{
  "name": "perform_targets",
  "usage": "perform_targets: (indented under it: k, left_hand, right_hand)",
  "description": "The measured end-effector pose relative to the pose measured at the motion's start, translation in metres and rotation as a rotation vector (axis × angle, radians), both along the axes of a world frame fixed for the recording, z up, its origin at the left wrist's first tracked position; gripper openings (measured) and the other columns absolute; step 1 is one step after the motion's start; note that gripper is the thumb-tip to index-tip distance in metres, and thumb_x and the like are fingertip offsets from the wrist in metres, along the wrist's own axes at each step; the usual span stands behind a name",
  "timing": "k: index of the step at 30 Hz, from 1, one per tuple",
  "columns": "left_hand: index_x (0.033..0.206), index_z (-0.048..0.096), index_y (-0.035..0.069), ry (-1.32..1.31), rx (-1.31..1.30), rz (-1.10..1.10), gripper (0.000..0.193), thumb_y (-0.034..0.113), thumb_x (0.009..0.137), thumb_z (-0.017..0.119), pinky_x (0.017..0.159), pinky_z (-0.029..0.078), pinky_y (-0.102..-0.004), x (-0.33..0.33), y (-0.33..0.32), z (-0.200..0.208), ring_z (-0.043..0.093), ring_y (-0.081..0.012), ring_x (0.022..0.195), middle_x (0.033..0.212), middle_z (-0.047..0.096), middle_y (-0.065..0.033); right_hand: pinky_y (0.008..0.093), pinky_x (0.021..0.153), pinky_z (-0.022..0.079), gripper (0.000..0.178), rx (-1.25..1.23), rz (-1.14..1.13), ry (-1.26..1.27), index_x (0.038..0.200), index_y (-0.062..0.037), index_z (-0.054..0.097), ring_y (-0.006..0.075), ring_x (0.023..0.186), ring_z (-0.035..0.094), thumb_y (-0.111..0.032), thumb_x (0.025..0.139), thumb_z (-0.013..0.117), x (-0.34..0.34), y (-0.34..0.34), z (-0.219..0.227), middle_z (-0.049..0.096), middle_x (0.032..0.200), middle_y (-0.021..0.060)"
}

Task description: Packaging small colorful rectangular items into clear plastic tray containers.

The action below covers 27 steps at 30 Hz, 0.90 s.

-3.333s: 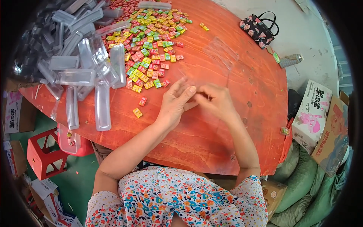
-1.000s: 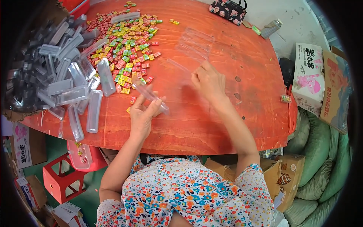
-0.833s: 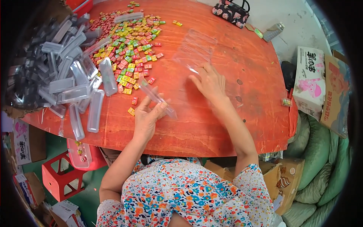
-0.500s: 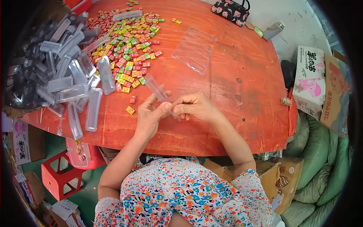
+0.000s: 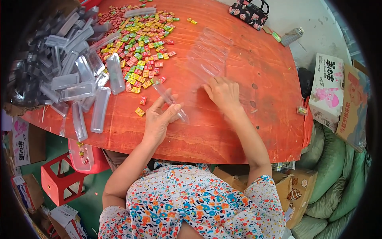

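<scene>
My left hand (image 5: 161,119) is closed round a long, narrow clear plastic box (image 5: 170,99), held tilted above the near part of the table. My right hand (image 5: 223,93) is apart from it, at the near end of several flat clear plastic strips (image 5: 209,49) lying side by side. Its fingers are curled together, and whatever they pinch is too transparent to make out. Small red, yellow and green wrapped sweets (image 5: 139,65) are spread in a heap beyond my left hand. Two loose sweets, one red (image 5: 143,100) and one yellow (image 5: 139,112), lie beside that hand.
A big pile of clear plastic boxes (image 5: 75,81) covers the left of the red table (image 5: 262,131). A flowered black bag (image 5: 250,14) and a grey bottle (image 5: 292,36) are at the far right. Cartons (image 5: 328,87) stand right; a red stool (image 5: 59,181) is below left.
My right hand has left the clear box and moved up and right to the clear strips. My left hand keeps hold of the box in nearly the same place.
</scene>
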<state>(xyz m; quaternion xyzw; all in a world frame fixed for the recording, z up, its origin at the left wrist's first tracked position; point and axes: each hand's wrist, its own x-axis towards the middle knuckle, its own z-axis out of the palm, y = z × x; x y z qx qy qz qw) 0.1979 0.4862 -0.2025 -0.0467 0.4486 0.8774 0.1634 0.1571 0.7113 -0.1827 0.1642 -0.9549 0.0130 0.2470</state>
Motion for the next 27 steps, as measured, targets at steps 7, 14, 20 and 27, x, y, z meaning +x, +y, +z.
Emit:
perform_targets:
  k: [7, 14, 20, 27]
  left_hand:
    - [0.139, 0.043, 0.003, 0.046, 0.034, -0.027, 0.065, 0.013, 0.083, 0.074, 0.080, 0.055, -0.0325, 0.003, 0.004, -0.006, 0.062, -0.0166, 0.099, 0.127, 0.054, -0.0115]
    - [0.139, 0.042, 0.002, 0.076, 0.123, -0.093, 0.061, 0.009, 0.085, 0.070, 0.082, 0.056, -0.0343, 0.007, 0.002, 0.007, 0.062, -0.0166, 0.098, 0.126, 0.054, -0.0120]
    - [0.138, 0.042, 0.002, 0.000, -0.013, 0.017, 0.057, 0.011, 0.087, 0.067, 0.083, 0.057, -0.0412, 0.010, -0.010, -0.001, 0.062, -0.0269, 0.106, 0.127, 0.054, -0.0136]
    - [0.138, 0.041, 0.002, -0.009, 0.020, -0.017, 0.059, 0.013, 0.087, 0.067, 0.082, 0.058, -0.0411, 0.017, -0.002, -0.004, 0.062, -0.0288, 0.107, 0.127, 0.054, -0.0145]
  right_hand:
    - [0.0229, 0.052, 0.044, 0.021, -1.101, 0.250, -0.941, 0.093, -0.0055, 0.070, 0.0068, 0.063, 0.058, -0.021, 0.080, 0.076, 0.039, -0.040, 0.021, 0.067, 0.075, 0.0005]
    - [0.0211, 0.049, 0.043, 0.018, -1.453, 0.239, -1.230, 0.084, -0.0044, 0.070, 0.0059, 0.059, 0.058, -0.022, 0.084, 0.073, 0.038, -0.036, 0.017, 0.064, 0.068, 0.0002]
    - [0.0258, 0.049, 0.045, 0.016, -0.664, 0.196, -0.257, 0.082, -0.0022, 0.067, 0.0094, 0.057, 0.060, -0.016, 0.079, 0.074, 0.029, -0.024, 0.016, 0.064, 0.068, 0.0056]
    - [0.0236, 0.052, 0.045, 0.018, -0.550, 0.194, -0.408, 0.089, -0.0034, 0.068, 0.0082, 0.060, 0.060, -0.016, 0.078, 0.076, 0.044, -0.035, 0.022, 0.066, 0.073, 0.0033]
